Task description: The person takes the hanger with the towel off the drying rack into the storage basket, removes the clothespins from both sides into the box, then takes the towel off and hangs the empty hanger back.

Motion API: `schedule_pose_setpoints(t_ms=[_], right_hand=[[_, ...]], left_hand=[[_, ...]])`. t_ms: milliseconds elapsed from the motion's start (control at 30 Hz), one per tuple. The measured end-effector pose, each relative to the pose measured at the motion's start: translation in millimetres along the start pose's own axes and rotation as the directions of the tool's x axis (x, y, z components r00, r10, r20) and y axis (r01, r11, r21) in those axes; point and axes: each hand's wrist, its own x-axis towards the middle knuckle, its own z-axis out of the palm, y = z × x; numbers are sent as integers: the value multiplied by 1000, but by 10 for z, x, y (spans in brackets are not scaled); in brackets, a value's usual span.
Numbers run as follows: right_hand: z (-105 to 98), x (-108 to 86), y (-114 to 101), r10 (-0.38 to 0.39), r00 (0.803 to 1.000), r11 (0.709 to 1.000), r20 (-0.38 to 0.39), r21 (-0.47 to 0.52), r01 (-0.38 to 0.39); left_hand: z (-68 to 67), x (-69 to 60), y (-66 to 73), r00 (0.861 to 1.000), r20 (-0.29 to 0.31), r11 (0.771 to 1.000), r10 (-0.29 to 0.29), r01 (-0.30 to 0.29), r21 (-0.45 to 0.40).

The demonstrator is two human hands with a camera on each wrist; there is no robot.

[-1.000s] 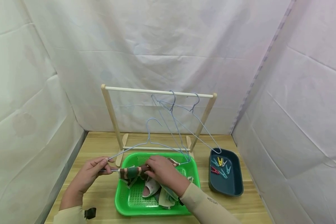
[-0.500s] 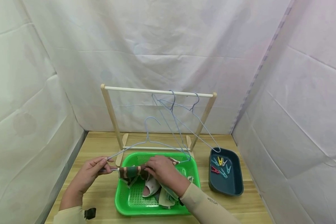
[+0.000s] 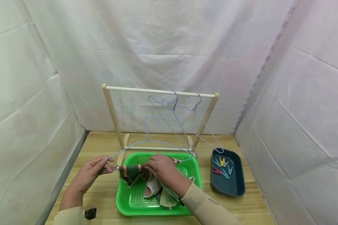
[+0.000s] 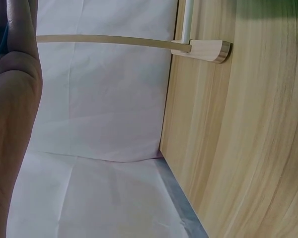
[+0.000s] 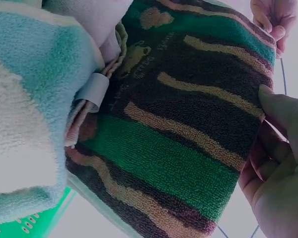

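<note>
My left hand [image 3: 91, 172] grips the left end of a blue wire clothes hanger [image 3: 147, 137], whose hook points up. A brown, green and tan striped towel [image 3: 132, 171] lies folded over the hanger's bottom bar, its lower part hanging into the green basket [image 3: 121, 206]. My right hand [image 3: 164, 170] pinches the towel at the bar; the right wrist view shows the thumb on the folded edge of the towel [image 5: 174, 153]. Below the right hand, other cloths [image 3: 153, 187] lie in the basket. In the left wrist view only part of the left hand [image 4: 15, 99] appears.
Behind the basket stands a wooden rack with a white rail [image 3: 140, 90]. Two blue wire hangers, one of them [image 3: 208, 128] at the right, hang from it. A dark tray [image 3: 236, 184] with several coloured clothespins [image 3: 221, 162] stands at the right. White cloth walls enclose the table.
The held hanger has shifted slightly left and up with the towel. The towel's left corner hangs more spread out. One hanger on the rail has swung a little.
</note>
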Motion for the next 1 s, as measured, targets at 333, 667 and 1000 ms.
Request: schedule_pose_setpoints(t_ms=[333,667,1000], right_hand=[[-113,31,-40,-14,999,1000,-36,7,14],[-222,59,-88,-13,998,1000,-55,-4,13],[-335,66,-96,-12,996,999,-85,-34,9]], left_hand=[[2,-5,14,1000,-14,1000,-2,2,18],[15,-7,32,1000,-13,1000,-4,4,9],[14,12,17,999,-37,1000,-19,20,19]])
